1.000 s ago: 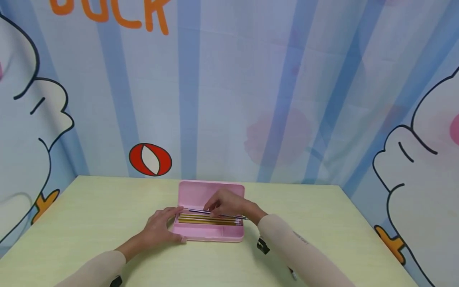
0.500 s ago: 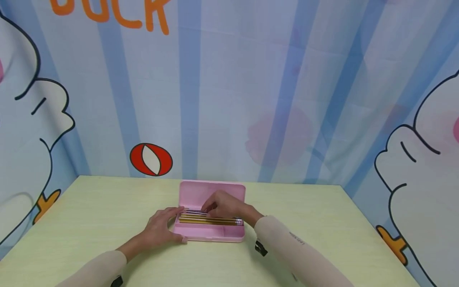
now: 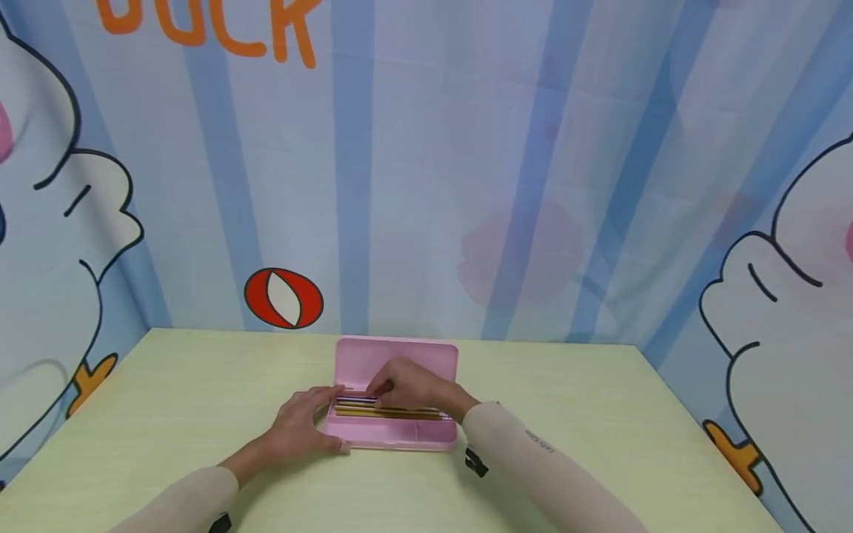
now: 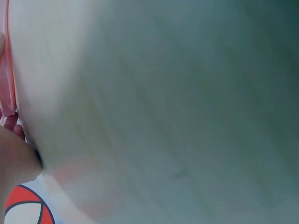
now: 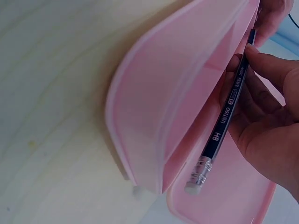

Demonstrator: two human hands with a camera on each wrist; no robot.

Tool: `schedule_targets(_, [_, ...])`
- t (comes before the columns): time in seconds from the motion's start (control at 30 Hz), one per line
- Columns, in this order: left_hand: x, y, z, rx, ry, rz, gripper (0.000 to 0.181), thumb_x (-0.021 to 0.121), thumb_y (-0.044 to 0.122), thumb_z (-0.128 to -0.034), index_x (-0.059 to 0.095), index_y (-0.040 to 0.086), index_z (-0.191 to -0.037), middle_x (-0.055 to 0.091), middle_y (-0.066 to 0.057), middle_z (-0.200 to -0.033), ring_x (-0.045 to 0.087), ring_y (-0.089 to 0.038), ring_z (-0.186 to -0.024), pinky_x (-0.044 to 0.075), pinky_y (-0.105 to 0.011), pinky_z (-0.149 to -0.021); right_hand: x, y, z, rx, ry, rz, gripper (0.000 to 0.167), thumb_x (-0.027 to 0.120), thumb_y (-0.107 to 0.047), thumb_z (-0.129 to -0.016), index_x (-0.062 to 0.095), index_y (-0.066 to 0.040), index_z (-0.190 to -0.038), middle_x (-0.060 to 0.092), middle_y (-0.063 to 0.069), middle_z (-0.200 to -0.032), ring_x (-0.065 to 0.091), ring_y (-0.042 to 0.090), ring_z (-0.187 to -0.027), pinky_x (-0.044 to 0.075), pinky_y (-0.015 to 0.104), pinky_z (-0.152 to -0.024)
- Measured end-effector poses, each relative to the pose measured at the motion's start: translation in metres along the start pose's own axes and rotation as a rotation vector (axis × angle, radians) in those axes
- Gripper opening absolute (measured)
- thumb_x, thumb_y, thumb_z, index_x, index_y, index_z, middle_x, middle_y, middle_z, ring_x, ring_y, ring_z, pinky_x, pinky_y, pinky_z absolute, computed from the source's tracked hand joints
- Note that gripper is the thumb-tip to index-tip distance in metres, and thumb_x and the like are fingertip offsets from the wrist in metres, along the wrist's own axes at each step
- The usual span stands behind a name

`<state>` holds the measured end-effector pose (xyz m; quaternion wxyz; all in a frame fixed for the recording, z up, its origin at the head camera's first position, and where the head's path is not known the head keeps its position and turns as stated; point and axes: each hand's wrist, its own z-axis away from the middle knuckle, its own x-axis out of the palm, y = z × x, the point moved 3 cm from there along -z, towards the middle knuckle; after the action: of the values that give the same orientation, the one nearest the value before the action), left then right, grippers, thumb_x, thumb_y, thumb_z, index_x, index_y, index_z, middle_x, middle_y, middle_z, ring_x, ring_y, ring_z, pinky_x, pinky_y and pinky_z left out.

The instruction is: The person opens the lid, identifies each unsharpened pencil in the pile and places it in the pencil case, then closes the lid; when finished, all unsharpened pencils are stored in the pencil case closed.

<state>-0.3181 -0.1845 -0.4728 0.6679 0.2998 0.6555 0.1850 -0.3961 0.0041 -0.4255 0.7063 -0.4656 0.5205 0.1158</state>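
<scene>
A pink pencil case (image 3: 353, 358) lies open on the table, its lid spread toward the back. Several gold-coloured pencils (image 3: 386, 413) lie lengthwise inside it. My left hand (image 3: 296, 423) holds the case's left end, thumb at the front corner and fingers at the rear. In the left wrist view only a sliver of the case (image 4: 6, 79) and part of that hand show. Over the case, my right hand (image 3: 408, 385) pinches a dark HB pencil (image 5: 226, 109) between thumb and fingers. Its white eraser end points toward the case's right end in the right wrist view.
The pale wooden table (image 3: 573, 414) extends around the case to both sides. Behind it hangs a blue striped cloth backdrop (image 3: 426, 185) with cartoon drawings. A small divider (image 3: 417, 429) stands in the case's front section.
My right hand has lowered the dark pencil into the case and shifted slightly left and toward me. My left hand keeps its place on the case.
</scene>
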Motion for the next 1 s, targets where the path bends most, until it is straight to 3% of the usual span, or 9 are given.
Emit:
schedule_targets(0.7, [-0.0006,0.0039,0.0019,-0.004,-0.004,-0.003,0.098,0.091,0.039,-0.0669,0.046,0.015,-0.15,0.046,-0.018,-0.152,0.04,-0.042,-0.135,0.028,-0.069,-0.11,0.0032,-0.0071,0.0007,0.017,0.02,0.072,0.02,0.072,-0.005,-0.09,0.078,-0.009,-0.109,0.078,0.001,-0.103,0.068,0.001,-0.087,0.053,0.013,-0.078])
schedule_targets(1.0, [-0.001,0.0028,0.0009,0.017,0.009,-0.01,0.098,0.092,0.037,-0.0658,0.047,0.014,-0.149,0.048,-0.019,-0.151,0.041,-0.043,-0.134,0.027,-0.069,-0.111,-0.0031,-0.007,0.0045,-0.04,0.054,0.119,0.017,0.071,-0.004,-0.09,0.078,-0.005,-0.106,0.078,0.004,-0.097,0.065,0.003,-0.08,0.052,0.013,-0.073])
